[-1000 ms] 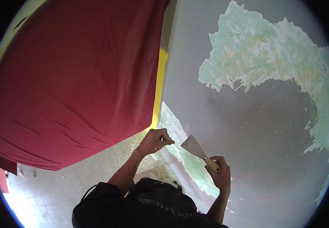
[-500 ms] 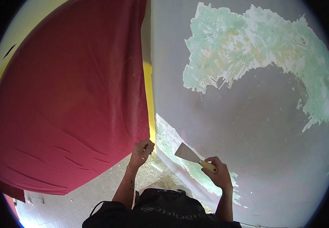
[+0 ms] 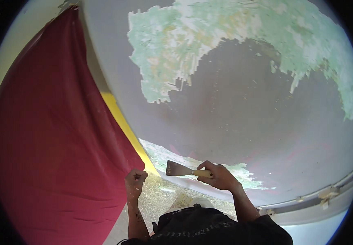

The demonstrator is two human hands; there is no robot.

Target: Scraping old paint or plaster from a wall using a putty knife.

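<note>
My right hand (image 3: 219,176) grips the wooden handle of a metal putty knife (image 3: 179,168), whose flat blade points left in front of a scraped pale green and white strip low on the grey wall (image 3: 241,110). My left hand (image 3: 136,181) is closed, fingers curled at the lower corner of a dark red cloth (image 3: 62,143); whether it holds anything I cannot make out. Above the knife, a large irregular scraped patch (image 3: 172,36) shows green, white and yellowish layers beneath the grey paint.
A yellow strip (image 3: 121,122) runs between the cloth and the grey wall. Pale debris (image 3: 158,194) is scattered on the floor around my feet. A metal rail with fittings (image 3: 307,198) curves along the lower right edge of the wall.
My view has swung rightward and upward, so the cloth sits further left. My right hand has turned the knife nearly level; my left hand has drawn slightly left and lower.
</note>
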